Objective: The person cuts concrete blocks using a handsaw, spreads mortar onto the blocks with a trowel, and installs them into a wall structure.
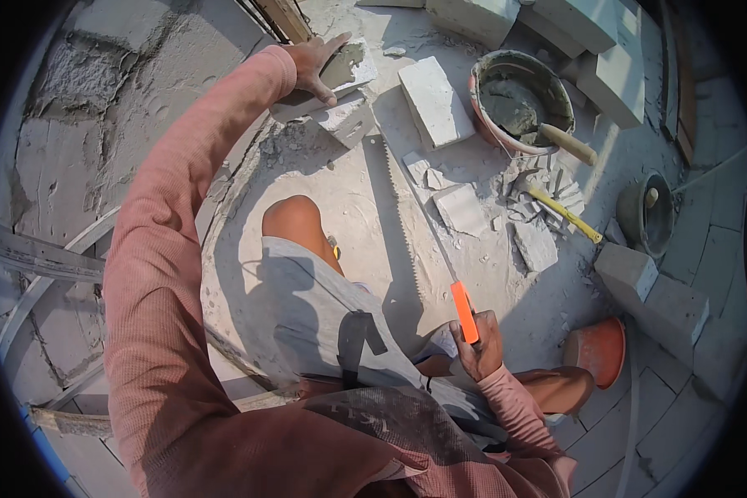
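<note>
My left hand (314, 68) lies with its fingers spread on a pale block (358, 73) that has grey mortar on its top. Just below that block is another pale block piece (346, 121). Down at the lower middle, my right hand (481, 350) is closed around the orange handle of a handsaw (464, 310). The saw's long toothed blade stretches away over the dusty floor, its far end near the block piece. Whether the blade touches the floor cannot be made out. A loose white block (434, 103) lies to the right of the blade's far end.
A mortar bucket (477, 104) holds a trowel with a wooden handle (568, 144). A yellow-handled hammer (563, 213) lies among broken block pieces (461, 209). Stacked blocks (612, 83), a dark bucket (657, 224) and an orange bucket (599, 353) stand right; a mortar-smeared block wall (100, 158) is left.
</note>
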`<state>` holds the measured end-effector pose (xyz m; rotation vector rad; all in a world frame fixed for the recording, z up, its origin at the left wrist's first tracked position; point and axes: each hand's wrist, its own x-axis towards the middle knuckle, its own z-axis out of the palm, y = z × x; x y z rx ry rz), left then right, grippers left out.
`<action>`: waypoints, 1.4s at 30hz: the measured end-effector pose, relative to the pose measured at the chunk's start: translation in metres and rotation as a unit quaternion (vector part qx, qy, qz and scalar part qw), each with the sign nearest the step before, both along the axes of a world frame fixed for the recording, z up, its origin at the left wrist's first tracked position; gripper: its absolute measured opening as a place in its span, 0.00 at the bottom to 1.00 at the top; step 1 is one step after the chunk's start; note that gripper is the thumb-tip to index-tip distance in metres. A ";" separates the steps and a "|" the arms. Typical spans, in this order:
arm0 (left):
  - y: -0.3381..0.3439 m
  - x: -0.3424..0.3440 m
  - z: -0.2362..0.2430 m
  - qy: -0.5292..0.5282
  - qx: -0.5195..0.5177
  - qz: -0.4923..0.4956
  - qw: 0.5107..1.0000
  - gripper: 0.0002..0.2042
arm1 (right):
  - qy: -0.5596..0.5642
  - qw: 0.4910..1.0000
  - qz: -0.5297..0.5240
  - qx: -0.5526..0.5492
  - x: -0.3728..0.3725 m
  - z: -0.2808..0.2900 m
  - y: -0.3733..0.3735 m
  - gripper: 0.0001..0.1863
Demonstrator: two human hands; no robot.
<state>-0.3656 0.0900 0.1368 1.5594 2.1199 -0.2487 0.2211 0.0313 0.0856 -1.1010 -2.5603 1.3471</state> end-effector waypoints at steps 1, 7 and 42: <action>-0.009 -0.006 -0.006 -0.006 0.048 0.003 0.999 0.66 | 0.042 0.998 -0.027 0.024 -0.006 0.010 0.000 0.13; -0.033 0.014 -0.015 -0.004 0.049 -0.033 0.998 0.62 | 0.121 0.978 -0.153 -0.072 -0.013 0.042 -0.030 0.14; -0.034 0.038 -0.020 0.069 0.026 0.032 0.997 0.63 | 0.174 0.974 -0.111 -0.096 -0.189 0.072 0.003 0.19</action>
